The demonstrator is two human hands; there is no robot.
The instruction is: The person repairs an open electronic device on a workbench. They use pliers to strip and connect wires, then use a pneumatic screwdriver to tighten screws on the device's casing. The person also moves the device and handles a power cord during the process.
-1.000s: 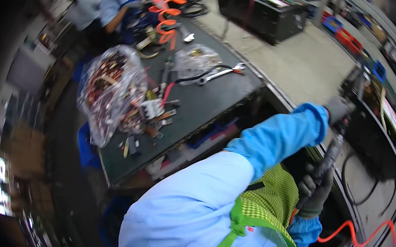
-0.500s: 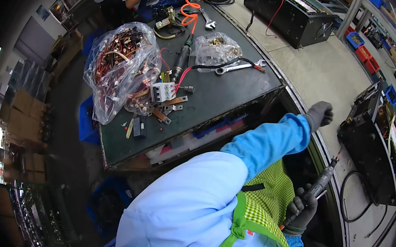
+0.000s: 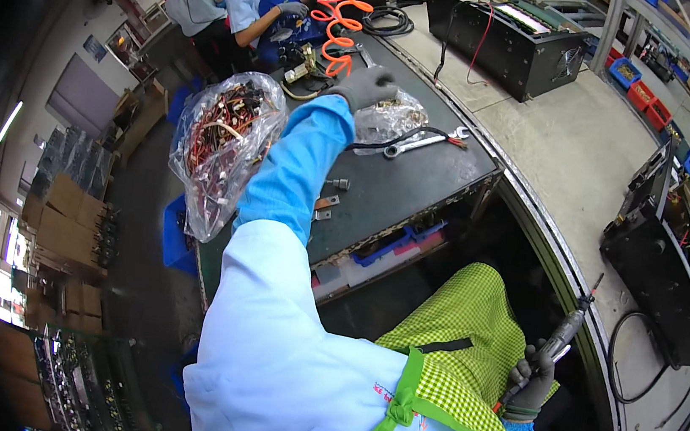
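Note:
My right hand (image 3: 532, 382), in a grey glove, is closed round a grey pneumatic screwdriver (image 3: 563, 332), its thin bit pointing up and away. Stretched across the green-topped table (image 3: 417, 181), my left hand (image 3: 365, 88) is also gloved, fingers loosely bent, with no held thing visible. It is beside a clear bag of small brass-coloured parts (image 3: 392, 117) and by the lower end of an orange coiled air hose (image 3: 340, 40). My forearm hides the tabletop beneath it. To its left lies a clear bag of wire harnesses (image 3: 225, 146).
A combination wrench (image 3: 428, 146) and metal tabs (image 3: 325, 206) lie on the table. Black metal cases with exposed electronics stand on the bench, one at the back (image 3: 501, 42), another at right (image 3: 664, 252). A co-worker (image 3: 266, 11) in a blue apron stands beyond.
My left hand has swung from over the bench at right to the far part of the table. My right hand keeps hold of the screwdriver. The view has shifted slightly.

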